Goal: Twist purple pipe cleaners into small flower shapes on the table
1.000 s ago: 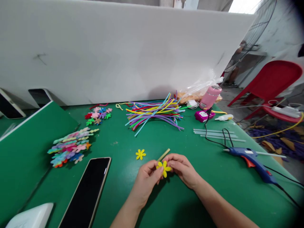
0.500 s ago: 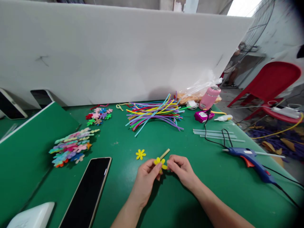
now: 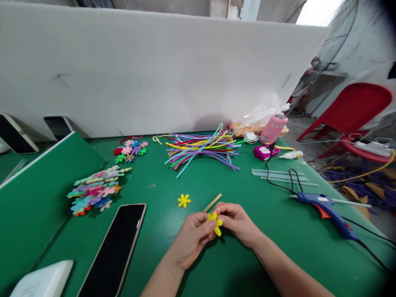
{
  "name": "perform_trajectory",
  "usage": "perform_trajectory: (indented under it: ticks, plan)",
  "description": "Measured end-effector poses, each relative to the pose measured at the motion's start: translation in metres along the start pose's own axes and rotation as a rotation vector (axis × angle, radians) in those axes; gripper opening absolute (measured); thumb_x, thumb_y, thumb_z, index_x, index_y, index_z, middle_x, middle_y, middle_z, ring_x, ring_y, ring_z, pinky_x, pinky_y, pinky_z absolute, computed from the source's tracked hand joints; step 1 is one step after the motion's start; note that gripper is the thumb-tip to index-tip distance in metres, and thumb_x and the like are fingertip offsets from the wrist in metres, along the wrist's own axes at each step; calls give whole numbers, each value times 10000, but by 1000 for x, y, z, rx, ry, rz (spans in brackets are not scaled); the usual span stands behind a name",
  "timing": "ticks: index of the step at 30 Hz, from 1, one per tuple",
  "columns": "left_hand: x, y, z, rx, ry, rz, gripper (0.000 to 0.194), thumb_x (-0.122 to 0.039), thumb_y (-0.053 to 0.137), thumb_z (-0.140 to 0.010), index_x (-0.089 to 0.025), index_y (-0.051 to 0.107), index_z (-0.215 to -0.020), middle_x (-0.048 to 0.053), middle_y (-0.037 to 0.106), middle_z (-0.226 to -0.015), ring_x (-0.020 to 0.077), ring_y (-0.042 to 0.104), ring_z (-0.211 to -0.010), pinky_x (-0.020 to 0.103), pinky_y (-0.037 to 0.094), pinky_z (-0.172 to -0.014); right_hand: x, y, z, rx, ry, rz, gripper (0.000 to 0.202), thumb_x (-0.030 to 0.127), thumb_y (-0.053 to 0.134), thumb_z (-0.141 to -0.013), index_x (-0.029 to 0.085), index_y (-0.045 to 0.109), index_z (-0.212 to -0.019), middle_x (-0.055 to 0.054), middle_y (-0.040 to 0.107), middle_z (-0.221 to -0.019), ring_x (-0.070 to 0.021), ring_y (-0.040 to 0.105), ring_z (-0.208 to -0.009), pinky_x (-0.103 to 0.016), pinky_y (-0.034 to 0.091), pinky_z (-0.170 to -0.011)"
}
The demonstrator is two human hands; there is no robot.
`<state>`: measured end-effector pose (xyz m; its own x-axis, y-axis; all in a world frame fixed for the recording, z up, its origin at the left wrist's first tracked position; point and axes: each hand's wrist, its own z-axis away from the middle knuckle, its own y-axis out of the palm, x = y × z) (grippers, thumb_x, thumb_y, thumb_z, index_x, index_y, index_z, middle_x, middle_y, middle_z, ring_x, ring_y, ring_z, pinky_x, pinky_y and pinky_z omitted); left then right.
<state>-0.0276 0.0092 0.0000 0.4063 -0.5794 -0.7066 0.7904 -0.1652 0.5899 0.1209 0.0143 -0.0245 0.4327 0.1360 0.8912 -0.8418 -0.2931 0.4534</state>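
Between my two hands is a yellow pipe-cleaner flower (image 3: 218,222), tilted, with part of it covered by fingers. My left hand (image 3: 198,231) pinches it from the left with thumb and fingers. From the right, the fingertips of my right hand (image 3: 236,220) are closed on its petals. A thin tan stick (image 3: 213,202) lies on the table just beyond my fingers, its near end hidden behind them. A second yellow flower (image 3: 184,201) rests flat to the left of the stick.
Colourful pipe cleaners (image 3: 202,148) lie heaped at the back. Stacked flowers (image 3: 95,192) and a phone (image 3: 113,247) are on the left. A blue glue gun (image 3: 328,212), glue sticks (image 3: 283,176) and a pink bottle (image 3: 274,128) stand or lie on the right.
The flower has turned in my hands and shifted slightly right and down. My right hand's fingers have come in closer onto its petals.
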Motion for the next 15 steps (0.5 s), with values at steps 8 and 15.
perform_trajectory:
  ticks: [8,15]
  plan:
    - [2,4,0,-83,29,-18,223,-230,755,-590,-130,562,-537,-44,495,-480,49,395,-475,172,277,-475,-7,0,0,-72,164,-123,196,336,710,-687,163,642,-748,17,580,-639,-60,485,-525,-175,377,-517]
    - [7,6,-6,-232,225,-124,235,-291,647,-719,-122,607,-561,-12,537,-520,85,420,-518,213,335,-529,0,8,-5,-174,30,122,282,382,704,-662,164,585,-796,10,566,-663,-94,517,-562,-217,411,-534]
